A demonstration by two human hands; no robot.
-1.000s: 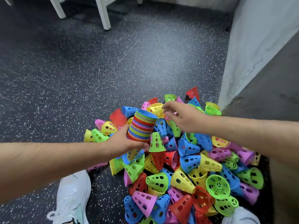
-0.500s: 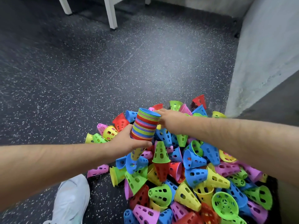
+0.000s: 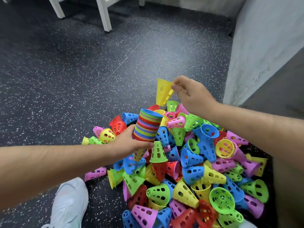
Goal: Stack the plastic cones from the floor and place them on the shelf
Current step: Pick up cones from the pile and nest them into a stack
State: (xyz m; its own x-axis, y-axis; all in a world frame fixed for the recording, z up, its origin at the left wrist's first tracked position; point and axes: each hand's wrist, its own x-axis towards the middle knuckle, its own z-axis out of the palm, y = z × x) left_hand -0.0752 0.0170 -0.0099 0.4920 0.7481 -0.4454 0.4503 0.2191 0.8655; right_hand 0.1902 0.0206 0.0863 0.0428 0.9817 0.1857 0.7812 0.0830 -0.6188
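Observation:
A heap of loose plastic cones (image 3: 194,171) in red, blue, green, yellow and pink lies on the dark speckled floor. My left hand (image 3: 130,144) grips a tall stack of nested cones (image 3: 146,126), wide rims up, tilted slightly, just above the heap's left side. My right hand (image 3: 190,94) pinches a single yellow cone (image 3: 162,92) by its rim, wide end up, held in the air above the far end of the heap and up-right of the stack. The shelf is not in view.
A grey wall corner (image 3: 256,51) stands right of the heap. White furniture legs (image 3: 103,14) stand at the far side of the floor (image 3: 82,71). My white shoe (image 3: 69,204) rests at the lower left, close to the heap.
My right hand has lifted out of the heap, now pinching a yellow cone above it. The left hand still holds the stack in about the same place.

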